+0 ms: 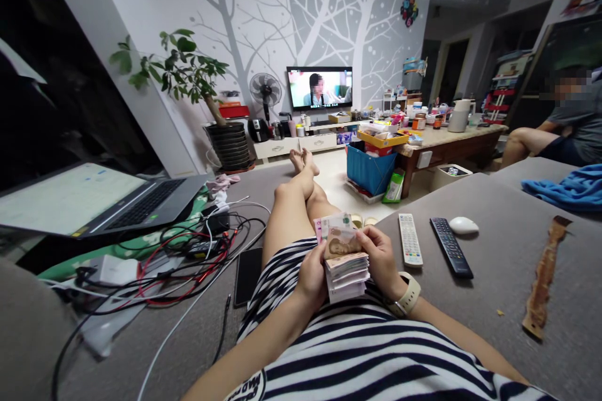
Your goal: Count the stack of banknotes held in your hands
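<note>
I sit on a grey sofa with my legs stretched out, in a striped shirt. Both hands meet over my lap on a thick stack of banknotes (347, 268). My left hand (311, 276) is closed around the left side of the stack. My right hand (383, 257), with a pale watch on its wrist, grips the right side, thumb on the top note. A few notes (332, 223) fan out behind the stack.
A black phone (248, 274) lies by my left hip, near tangled cables (188, 260) and an open laptop (94, 200). To my right lie a white remote (410, 239), black remote (450, 245), white mouse (463, 225) and wooden back-scratcher (543, 276). Another person (559, 131) sits far right.
</note>
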{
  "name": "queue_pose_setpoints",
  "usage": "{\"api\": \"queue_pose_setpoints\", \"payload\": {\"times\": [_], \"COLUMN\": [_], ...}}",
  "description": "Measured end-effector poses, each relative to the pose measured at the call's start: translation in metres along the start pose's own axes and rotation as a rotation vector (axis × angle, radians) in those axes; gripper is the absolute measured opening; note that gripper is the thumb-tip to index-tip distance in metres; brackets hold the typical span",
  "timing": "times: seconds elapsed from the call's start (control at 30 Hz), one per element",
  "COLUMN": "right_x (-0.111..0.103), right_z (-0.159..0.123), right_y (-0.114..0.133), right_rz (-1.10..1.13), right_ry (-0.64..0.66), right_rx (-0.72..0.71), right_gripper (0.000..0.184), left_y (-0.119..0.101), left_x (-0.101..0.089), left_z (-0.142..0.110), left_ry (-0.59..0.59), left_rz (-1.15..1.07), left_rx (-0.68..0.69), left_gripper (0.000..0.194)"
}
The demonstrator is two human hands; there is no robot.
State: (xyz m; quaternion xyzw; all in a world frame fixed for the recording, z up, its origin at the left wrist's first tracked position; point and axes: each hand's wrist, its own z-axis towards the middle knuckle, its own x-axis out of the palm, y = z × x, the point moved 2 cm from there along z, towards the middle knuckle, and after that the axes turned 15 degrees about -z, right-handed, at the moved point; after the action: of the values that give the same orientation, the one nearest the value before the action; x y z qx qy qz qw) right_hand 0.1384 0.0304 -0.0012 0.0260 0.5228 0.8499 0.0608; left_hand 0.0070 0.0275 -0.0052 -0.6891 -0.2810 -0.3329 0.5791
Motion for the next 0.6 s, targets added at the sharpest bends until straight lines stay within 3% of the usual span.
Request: {"api": "queue_pose_setpoints", "payload": {"times": [0.6], "right_x": [0.0003], "right_z": [0.0003], "right_y": [-0.0006], "right_rz": [-0.006], "right_ry": [-0.015], "right_rx": [0.010], "right_gripper": [0.027], "left_y": [-0.0007], "left_x": [0.0006], "left_z": [-0.0022], "left_ry": [-0.015], "left_rz": [0.015], "left_rx": [-0.016], "left_gripper": [0.031]}}
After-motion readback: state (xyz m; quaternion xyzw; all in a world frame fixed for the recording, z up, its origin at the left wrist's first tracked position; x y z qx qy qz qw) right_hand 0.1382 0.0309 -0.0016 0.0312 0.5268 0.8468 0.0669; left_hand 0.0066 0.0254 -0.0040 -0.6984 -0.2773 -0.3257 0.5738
